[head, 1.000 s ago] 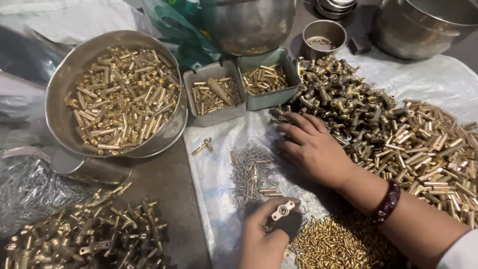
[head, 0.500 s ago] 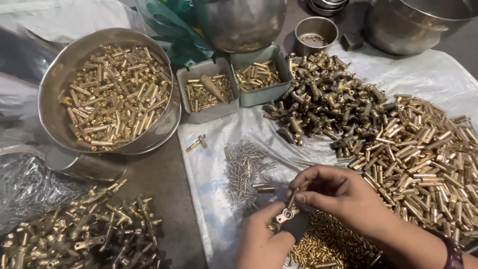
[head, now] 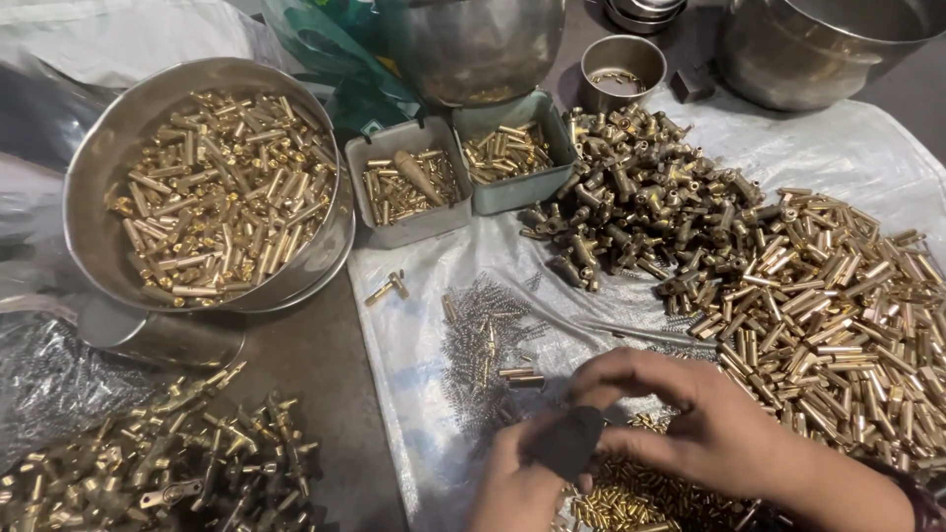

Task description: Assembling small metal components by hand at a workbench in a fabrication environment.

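My left hand [head: 507,488] sits at the bottom centre and grips a small dark block [head: 570,440] from below. My right hand [head: 705,419] comes in from the right, its fingertips pinched down on the top of that block. Whatever lies between the fingertips is hidden. Both hands hover over a heap of tiny brass pins [head: 631,500] on a white plastic sheet [head: 414,325]. Just left of the hands lies a patch of thin wire springs [head: 481,345].
A broad pile of brass tubes [head: 838,305] fills the right, with darker fittings [head: 631,197] behind it. A steel bowl [head: 89,177] of brass parts stands left, two grey trays [head: 406,229] [head: 512,197] and a steel cup [head: 621,59] farther back. Assembled brass pieces [head: 168,463] lie bottom left.
My right hand left the fittings pile and came back to the block in my left hand. Its fingers now cover the small metal piece that was showing on the block.
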